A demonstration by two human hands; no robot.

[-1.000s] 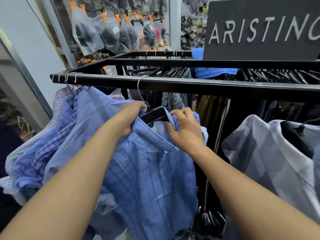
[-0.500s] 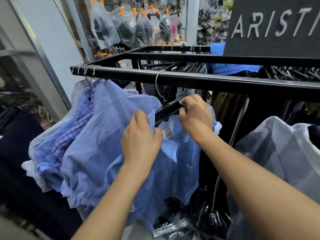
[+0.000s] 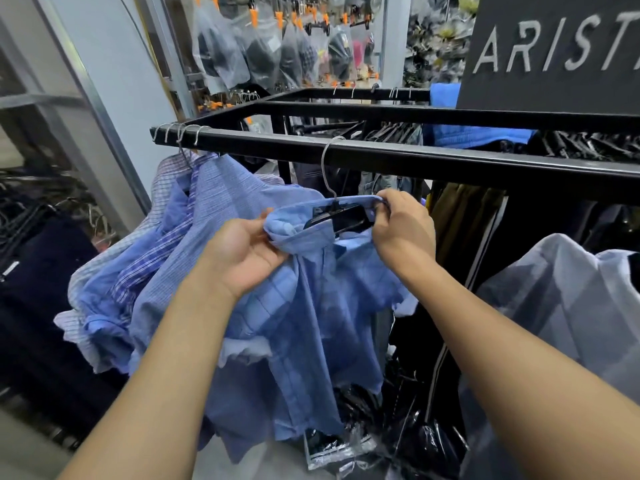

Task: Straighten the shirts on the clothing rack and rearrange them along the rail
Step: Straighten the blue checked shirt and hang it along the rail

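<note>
Overhead and behind the rack, clear plastic bags on orange clips hang in a row, and a dark sign with pale letters stands on the rack's far right side, with a bright blue folded cloth lying just below it. A bunch of blue and white checked shirts crowds the left end of the black metal rail, pressing against the left side of the shirt being handled. A pale grey-white shirt hangs towards the rail's right end, apart from it. Dark plastic-wrapped packages lie low down under the rail. The blue checked shirt hangs from about the rail's middle on a black hanger with a wire hook, its collar raised between the two hands and its body falling below them. The left hand is at the collar's left side, palm turned up, fingers and thumb curled and gripping the bunched collar cloth. The right hand is at the collar's right end, beside the hanger's right arm, thumb and fingertips closed in a pinch on the collar edge.
</note>
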